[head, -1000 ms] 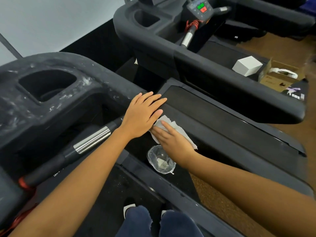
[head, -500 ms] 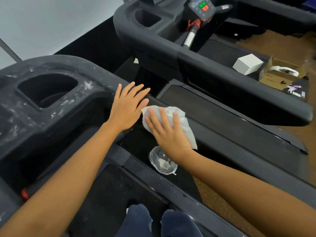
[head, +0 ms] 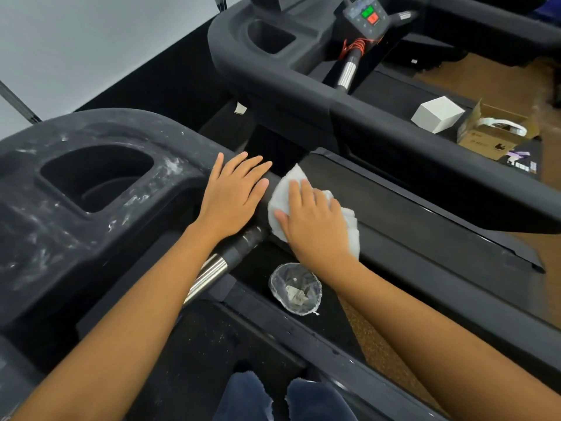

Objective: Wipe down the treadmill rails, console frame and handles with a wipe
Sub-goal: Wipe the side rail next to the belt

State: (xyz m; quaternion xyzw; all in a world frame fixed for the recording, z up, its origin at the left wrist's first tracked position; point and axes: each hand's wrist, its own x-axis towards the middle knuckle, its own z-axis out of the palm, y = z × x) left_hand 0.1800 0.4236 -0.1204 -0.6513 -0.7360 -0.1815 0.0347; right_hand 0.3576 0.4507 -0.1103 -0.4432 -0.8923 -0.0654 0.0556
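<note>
Head view: right hand (head: 312, 227) flat atop wipe (head: 288, 185) on rail (head: 394, 202); left hand (head: 232, 197) flat beside.

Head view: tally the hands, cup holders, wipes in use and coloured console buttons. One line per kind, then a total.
Hands: 2 (left hand, right hand)
Cup holders: 2 (near cup holder, far cup holder)
Wipes in use: 1 (white wipe)
Coloured console buttons: 2 (green button, red button)
Total: 7
</note>
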